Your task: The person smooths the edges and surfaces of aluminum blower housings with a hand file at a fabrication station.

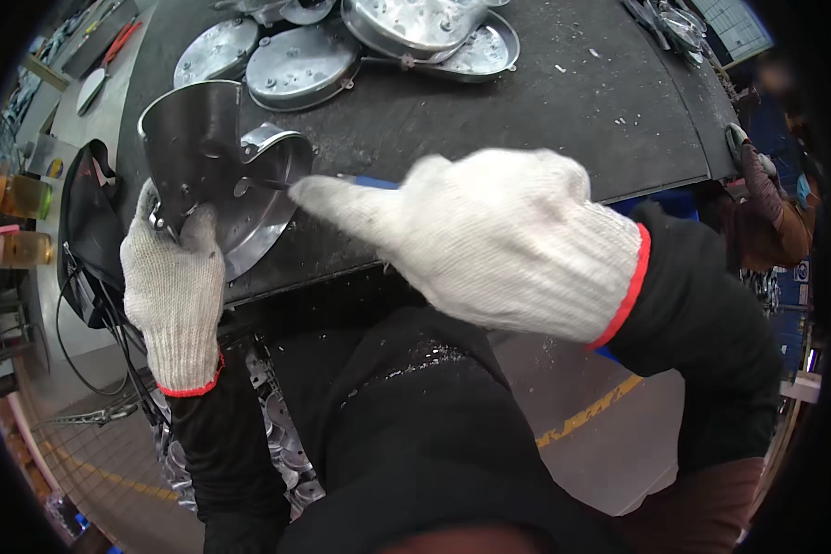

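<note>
My left hand (pixel 174 300), in a white knit glove with a red cuff, grips a curved metal casting (pixel 194 134) by its lower edge, thumb on its inner face. The casting is shiny, with a tall curved wall, a rounded lobe and small holes, and is tilted up at the bench edge. My right hand (pixel 499 245), gloved alike, is closed around a thin tool with a blue handle (pixel 371 182). Its index finger points left along the dark shaft, whose tip meets the casting near a hole. Most of the handle is hidden by the hand.
Several round metal castings (pixel 305 65) lie at the back of the dark bench (pixel 489 120), with metal chips around. A black bag (pixel 92 231) with cables and drink containers (pixel 20 196) are at left. Castings fill a wire basket (pixel 286 443) below. Another person (pixel 771 203) is at right.
</note>
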### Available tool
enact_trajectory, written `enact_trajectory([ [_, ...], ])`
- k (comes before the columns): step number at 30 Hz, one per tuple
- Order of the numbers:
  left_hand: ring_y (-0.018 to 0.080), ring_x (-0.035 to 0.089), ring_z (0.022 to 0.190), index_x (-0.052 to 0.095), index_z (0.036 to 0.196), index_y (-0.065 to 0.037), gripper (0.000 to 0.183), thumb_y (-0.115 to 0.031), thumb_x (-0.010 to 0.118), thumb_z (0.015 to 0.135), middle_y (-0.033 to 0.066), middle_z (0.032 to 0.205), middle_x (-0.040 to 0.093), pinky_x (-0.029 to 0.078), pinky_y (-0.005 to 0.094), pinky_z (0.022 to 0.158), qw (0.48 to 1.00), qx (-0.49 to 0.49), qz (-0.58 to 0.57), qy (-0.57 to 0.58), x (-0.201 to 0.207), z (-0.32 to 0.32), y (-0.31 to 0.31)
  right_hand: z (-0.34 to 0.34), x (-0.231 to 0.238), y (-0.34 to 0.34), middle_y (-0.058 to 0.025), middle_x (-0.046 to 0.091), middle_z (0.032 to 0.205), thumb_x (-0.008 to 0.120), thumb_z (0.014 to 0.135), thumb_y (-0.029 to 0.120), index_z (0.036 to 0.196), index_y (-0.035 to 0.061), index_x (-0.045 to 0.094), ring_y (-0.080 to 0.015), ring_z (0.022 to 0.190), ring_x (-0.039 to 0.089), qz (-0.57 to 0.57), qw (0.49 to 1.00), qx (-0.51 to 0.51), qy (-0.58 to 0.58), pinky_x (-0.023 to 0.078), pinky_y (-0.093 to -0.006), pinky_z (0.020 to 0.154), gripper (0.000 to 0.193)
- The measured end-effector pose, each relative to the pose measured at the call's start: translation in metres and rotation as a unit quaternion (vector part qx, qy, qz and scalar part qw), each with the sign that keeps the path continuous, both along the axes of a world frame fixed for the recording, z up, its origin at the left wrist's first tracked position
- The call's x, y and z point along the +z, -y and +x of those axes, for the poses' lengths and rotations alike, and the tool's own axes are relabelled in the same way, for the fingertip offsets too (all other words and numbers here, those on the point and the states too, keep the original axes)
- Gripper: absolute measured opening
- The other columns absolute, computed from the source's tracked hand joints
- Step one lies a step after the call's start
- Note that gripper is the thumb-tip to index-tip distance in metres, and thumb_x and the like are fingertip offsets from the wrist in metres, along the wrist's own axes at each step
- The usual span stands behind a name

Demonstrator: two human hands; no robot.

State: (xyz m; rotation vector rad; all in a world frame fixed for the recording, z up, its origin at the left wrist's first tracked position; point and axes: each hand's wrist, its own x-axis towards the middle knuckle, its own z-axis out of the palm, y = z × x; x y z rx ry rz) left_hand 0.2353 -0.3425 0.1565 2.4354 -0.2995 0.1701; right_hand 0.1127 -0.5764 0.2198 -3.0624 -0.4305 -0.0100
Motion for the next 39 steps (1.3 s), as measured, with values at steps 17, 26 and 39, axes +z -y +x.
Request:
enact_trajectory([
  [17,0.0244,0.077,0.087,0.069,0.127,-0.005,0.038,-0.019,0.072,0.092,0.0133,0.102,0.078,0.057,0.0346,0.080,0.998,0.053,-0.019,0.017,-0.002,-0.017,-0.006,-0.039,-0.072,-0.040,-0.0131,0.064,0.084,0.063,0.103,0.034,0.168,0.0222,0.003,-0.0189,0.055,0.063,0.825,0.369,-0.244,-0.352,0.052,-0.0319,0.042,0.089],
  [26,0.0310,0.077,0.093,0.067,0.130,-0.008,0.039,-0.013,0.066,0.091,0.0155,0.102,0.078,0.058,0.0376,0.080,1.000,-0.002,-0.012,0.015,-0.003,-0.010,-0.003,-0.030,-0.011,-0.012,-0.0134,0.056,0.077,0.056,0.096,0.017,0.154,0.0333,0.049,-0.0242,0.057,0.068,0.049,0.998,-0.017,-0.044,0.054,-0.0371,0.044,0.060],
  [39,0.0224,0.076,0.095,0.069,0.120,-0.001,0.030,-0.014,0.069,0.093,0.0144,0.103,0.077,0.057,0.0329,0.086,0.999,0.017,-0.033,0.028,-0.016,-0.018,-0.015,-0.026,-0.073,-0.017,-0.0048,0.057,0.075,0.054,0.106,0.052,0.168,0.0287,0.014,-0.0112,0.050,0.058,0.803,0.338,-0.186,-0.455,0.049,-0.0261,0.037,0.078],
])
